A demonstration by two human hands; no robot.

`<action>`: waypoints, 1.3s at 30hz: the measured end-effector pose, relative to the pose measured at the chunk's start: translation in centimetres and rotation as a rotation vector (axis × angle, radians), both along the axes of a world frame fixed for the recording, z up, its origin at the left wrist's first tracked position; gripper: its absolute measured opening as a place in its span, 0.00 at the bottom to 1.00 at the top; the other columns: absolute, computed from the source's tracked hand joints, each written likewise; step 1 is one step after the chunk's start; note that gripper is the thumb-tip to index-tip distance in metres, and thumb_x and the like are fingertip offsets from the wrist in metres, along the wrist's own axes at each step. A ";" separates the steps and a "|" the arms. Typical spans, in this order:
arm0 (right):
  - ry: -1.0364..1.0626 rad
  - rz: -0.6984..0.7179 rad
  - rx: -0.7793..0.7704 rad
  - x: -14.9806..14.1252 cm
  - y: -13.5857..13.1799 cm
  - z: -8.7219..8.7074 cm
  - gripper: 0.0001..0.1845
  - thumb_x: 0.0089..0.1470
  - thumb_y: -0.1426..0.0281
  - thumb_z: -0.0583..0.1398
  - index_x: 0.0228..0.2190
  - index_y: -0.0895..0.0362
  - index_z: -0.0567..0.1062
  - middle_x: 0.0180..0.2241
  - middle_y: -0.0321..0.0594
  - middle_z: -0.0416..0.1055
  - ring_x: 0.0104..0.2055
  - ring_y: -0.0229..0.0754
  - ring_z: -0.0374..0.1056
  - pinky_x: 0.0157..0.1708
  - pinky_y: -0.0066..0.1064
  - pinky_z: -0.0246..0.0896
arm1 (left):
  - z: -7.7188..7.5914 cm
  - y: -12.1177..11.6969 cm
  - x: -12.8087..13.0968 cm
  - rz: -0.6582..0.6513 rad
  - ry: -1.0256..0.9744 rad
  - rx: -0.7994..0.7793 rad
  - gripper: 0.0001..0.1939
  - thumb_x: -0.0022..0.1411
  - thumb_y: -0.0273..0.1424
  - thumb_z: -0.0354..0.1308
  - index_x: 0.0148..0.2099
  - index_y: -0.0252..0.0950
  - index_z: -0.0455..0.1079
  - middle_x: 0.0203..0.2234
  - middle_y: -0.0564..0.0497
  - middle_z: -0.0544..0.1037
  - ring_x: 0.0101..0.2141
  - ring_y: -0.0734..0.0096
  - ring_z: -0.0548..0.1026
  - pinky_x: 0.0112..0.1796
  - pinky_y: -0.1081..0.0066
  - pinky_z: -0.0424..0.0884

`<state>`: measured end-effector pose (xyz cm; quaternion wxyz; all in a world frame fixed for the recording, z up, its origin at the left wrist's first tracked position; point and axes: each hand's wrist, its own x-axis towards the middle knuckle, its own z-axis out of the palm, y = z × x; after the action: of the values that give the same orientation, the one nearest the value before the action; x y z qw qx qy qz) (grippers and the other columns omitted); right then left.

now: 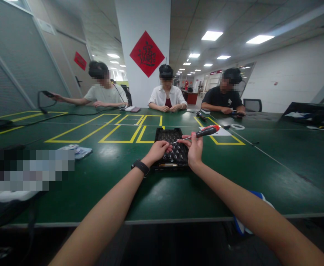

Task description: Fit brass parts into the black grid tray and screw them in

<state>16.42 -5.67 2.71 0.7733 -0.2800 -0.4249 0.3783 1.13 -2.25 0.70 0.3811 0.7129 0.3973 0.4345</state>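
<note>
My right hand point(195, 149) grips a screwdriver point(207, 131) with a black and red handle, its thin shaft pointing left. At the shaft's tip, the fingers of my left hand point(159, 150) are pinched together; whatever is between them is too small to make out. Beneath both hands, a black case point(175, 157) lies opened on the green table, its tray holding several small shiny pieces in rows. A light-coloured strip point(169, 165) runs along the near edge of the case. A dark watch band point(140, 167) circles my left wrist.
Yellow tape outlines point(117, 141) mark the green table point(103, 199). Three people sit across it, one beside a roll of white tape point(237, 126). Plastic packets point(77, 150) lie to the left. A blue and white object point(257, 195) is partly under my right forearm.
</note>
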 end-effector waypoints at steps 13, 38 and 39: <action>0.011 0.000 0.006 0.0 -0.1 0.0 0.14 0.55 0.58 0.51 0.38 0.53 0.57 0.26 0.31 0.70 0.23 0.34 0.72 0.30 0.27 0.67 | 0.4 -0.5 0.1 -0.023 -0.023 0.001 0.12 0.60 0.31 0.46 0.30 0.31 0.67 0.23 0.50 0.72 0.24 0.77 0.68 0.30 0.74 0.65; -0.173 0.045 0.022 -0.1 -0.4 0.5 0.17 0.55 0.56 0.51 0.40 0.53 0.58 0.28 0.32 0.71 0.21 0.32 0.69 0.27 0.25 0.65 | 0.6 -1.2 -0.2 -0.010 0.176 0.112 0.13 0.59 0.32 0.47 0.31 0.31 0.70 0.24 0.49 0.74 0.25 0.74 0.70 0.28 0.74 0.65; -0.199 0.059 0.025 -0.1 -0.3 0.5 0.17 0.55 0.55 0.51 0.41 0.53 0.58 0.28 0.32 0.71 0.21 0.32 0.69 0.27 0.25 0.65 | 0.5 -1.2 -0.2 -0.019 0.181 0.114 0.13 0.59 0.32 0.47 0.32 0.31 0.71 0.24 0.48 0.75 0.25 0.74 0.70 0.28 0.74 0.65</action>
<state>16.36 -6.02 3.19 0.7193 -0.2940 -0.5121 0.3658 0.94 -3.45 1.24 0.3065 0.7734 0.3982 0.3864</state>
